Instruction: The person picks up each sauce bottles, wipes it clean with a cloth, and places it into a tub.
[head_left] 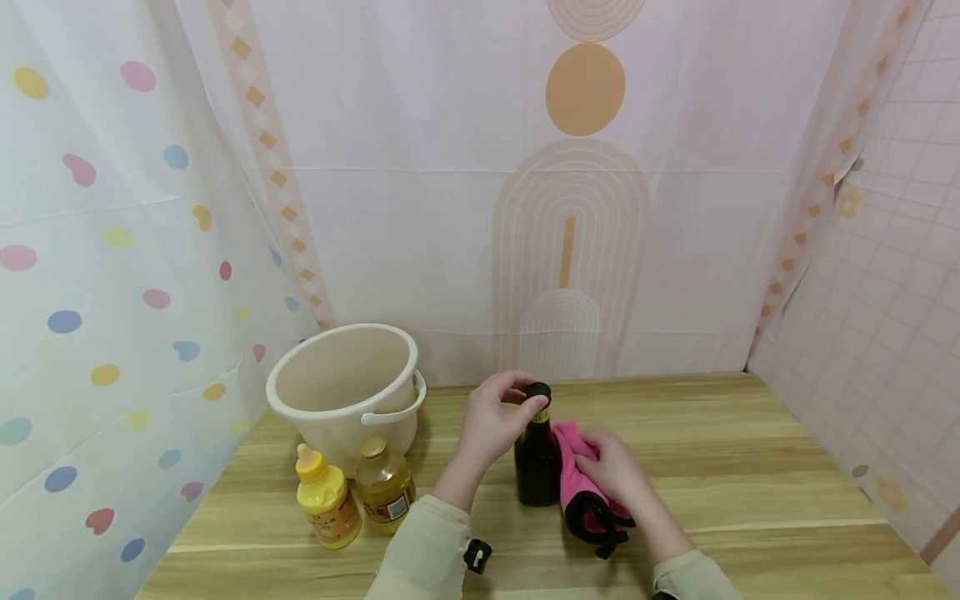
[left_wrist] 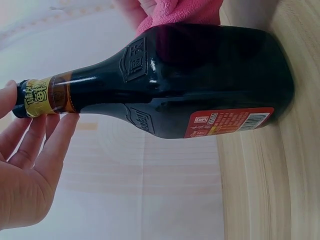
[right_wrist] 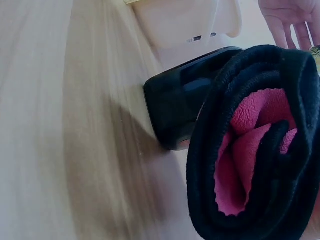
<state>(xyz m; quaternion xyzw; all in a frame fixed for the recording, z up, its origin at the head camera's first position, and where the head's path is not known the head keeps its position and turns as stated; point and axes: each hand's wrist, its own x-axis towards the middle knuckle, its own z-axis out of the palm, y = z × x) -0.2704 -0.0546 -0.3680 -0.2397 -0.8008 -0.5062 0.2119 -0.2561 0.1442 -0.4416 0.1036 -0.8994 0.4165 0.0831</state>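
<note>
A dark glass sauce bottle [head_left: 537,473] stands upright on the wooden table, with a black cap, a yellow neck band and a red label [left_wrist: 230,121] low on its side. My left hand [head_left: 495,418] pinches it at the capped top, thumb on one side and fingertips on the other. In my right hand [head_left: 613,467] is a folded pink cloth [head_left: 573,471] with black edging, held against the bottle's right side. From the right wrist, the cloth's rolled black edge [right_wrist: 200,175] covers part of the bottle [right_wrist: 175,100], and the right fingers are hidden.
Left of the bottle stands a cream bucket [head_left: 288,400] with a white handle. In front of it are a yellow squeeze bottle [head_left: 328,504] with an orange top and a clear jar [head_left: 385,487] of yellowish liquid. A patterned curtain [head_left: 420,208] hangs behind the table [head_left: 750,483].
</note>
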